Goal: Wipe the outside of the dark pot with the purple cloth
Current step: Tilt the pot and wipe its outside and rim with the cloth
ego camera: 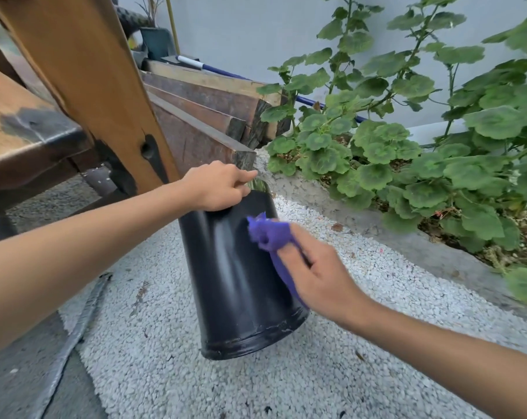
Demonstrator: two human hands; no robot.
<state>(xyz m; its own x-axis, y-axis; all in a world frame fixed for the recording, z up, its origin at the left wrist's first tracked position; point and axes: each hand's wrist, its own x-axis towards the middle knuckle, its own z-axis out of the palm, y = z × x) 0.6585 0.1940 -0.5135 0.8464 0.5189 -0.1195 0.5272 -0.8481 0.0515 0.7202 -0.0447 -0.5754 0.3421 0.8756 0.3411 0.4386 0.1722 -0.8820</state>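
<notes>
1. I can't see the pot's [241, 279] far end; left hand [217, 187] covers it.
2. Cloth [271, 237] partly tucked under right hand [319, 273], motion-blurred.
3. Both forearms cut by frame edges.
4. Bench [23, 137] cropped left.

this is an outdoor corner of a home garden or yard. the ground [286, 382] is covered with small white gravel, and a grey concrete curb [407, 240] borders a planting bed. in the bed grow geraniums [377, 152] with round green leaves, in front of a plain pale wall [241, 31]. rough wooden planks [201, 107] are stacked near the wall, and a wooden bench [23, 128] with a slanted wooden beam [83, 74] stands on the left. a broom handle [214, 69] in blue and white lies behind the planks, and a dark planter [158, 40] stands further back.
</notes>
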